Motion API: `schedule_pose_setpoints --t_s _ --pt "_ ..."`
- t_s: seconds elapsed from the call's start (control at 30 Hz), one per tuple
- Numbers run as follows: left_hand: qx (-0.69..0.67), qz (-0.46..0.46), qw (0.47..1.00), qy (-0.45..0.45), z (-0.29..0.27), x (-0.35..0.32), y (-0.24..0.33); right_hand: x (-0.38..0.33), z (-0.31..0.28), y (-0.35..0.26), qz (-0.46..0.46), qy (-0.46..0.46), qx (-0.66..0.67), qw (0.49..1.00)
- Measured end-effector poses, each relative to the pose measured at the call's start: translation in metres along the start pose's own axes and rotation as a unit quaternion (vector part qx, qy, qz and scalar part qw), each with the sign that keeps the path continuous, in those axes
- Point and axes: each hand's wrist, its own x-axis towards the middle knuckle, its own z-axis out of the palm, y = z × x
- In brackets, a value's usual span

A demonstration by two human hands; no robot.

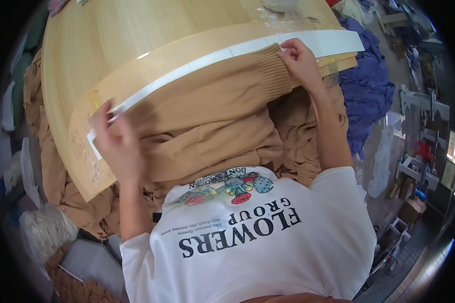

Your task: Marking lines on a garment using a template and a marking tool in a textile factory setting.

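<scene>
A tan knitted garment lies along the near edge of the table, with a sleeve-like part stretched sideways. Its ribbed cuff points right, and my right hand pinches the cuff's far corner between thumb and fingers. Under the fabric's far edge runs a long white strip with small marks across it. My left hand is at the other end of the garment, beside the strip's left end. Motion smears its fingers, so whether they grip the knit is unclear.
The pale wooden table curves ahead of me. More tan knitwear hangs at its left side. A purple-blue fabric heap sits at right. Further right stand white metal frames. A whitish bundle lies at lower left.
</scene>
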Motion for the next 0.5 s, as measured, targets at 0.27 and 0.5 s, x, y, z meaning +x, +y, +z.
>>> schedule_pose_setpoints --t_s 0.27,0.5 --pt "0.042 0.357 0.905 -0.228 0.185 -0.036 0.099 -0.009 0.019 0.001 -0.010 0.154 -0.004 0.988" --pt "0.101 0.370 0.897 -0.218 0.205 -0.029 0.110 -0.003 0.012 -0.005 -0.035 0.194 -0.050 0.979"
